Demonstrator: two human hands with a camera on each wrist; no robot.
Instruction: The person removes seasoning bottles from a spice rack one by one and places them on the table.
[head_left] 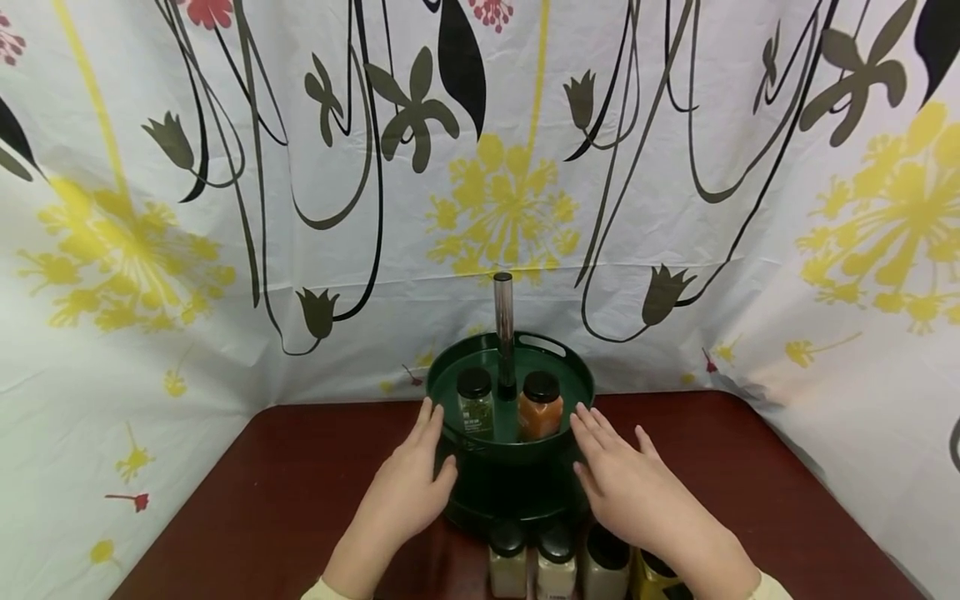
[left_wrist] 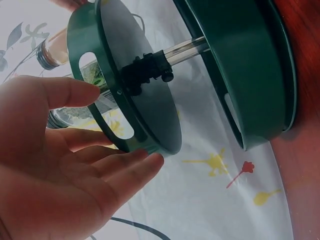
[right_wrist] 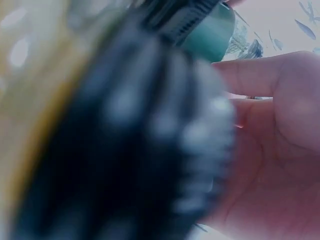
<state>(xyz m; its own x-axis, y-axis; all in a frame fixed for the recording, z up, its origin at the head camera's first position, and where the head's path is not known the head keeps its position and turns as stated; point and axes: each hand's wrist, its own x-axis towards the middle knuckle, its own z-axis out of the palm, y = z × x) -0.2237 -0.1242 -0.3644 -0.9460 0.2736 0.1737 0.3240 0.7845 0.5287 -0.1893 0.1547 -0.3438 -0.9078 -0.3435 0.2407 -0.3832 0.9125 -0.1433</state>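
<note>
A two-tier round green rack stands on the table; its upper tray (head_left: 504, 452) has a clear centre post (head_left: 504, 333) rising through it. Inside that tray are a jar of green herbs (head_left: 477, 414) and a jar of orange spice (head_left: 542, 417), both black-lidded. My left hand (head_left: 405, 483) is at the tray's left side, fingers extended; in the left wrist view its thumb and fingertips are right at the tray's slotted wall (left_wrist: 111, 82). On the opposite side, my right hand (head_left: 633, 483) has straight fingers close by the rim. The lower tray (left_wrist: 250, 75) sits beneath.
Several black-lidded jars line the near side of the rack, among them a pale one (head_left: 508, 575) and a yellow one (head_left: 654, 577) under my right forearm. Behind the dark red table (head_left: 300, 492) hangs a flowered curtain (head_left: 420, 225).
</note>
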